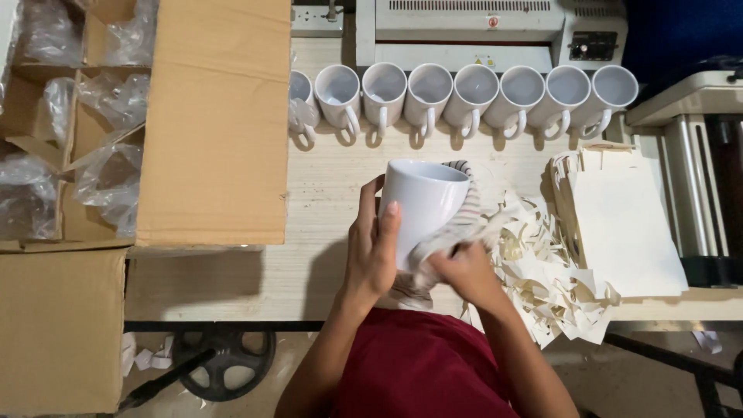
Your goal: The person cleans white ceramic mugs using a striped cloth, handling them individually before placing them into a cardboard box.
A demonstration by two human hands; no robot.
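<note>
Wiping white mug (422,205) above near table (309,209) edge. Left hand (373,246) clamped on mug wall; right hand (467,271) gripping striped cloth (464,217) against mug. Risk: glazed mug could slip, drop onto table or floor. Paper scraps (542,271) right. Mug handle hidden; carton (213,116) covers leftmost of mug row (472,93).
</note>
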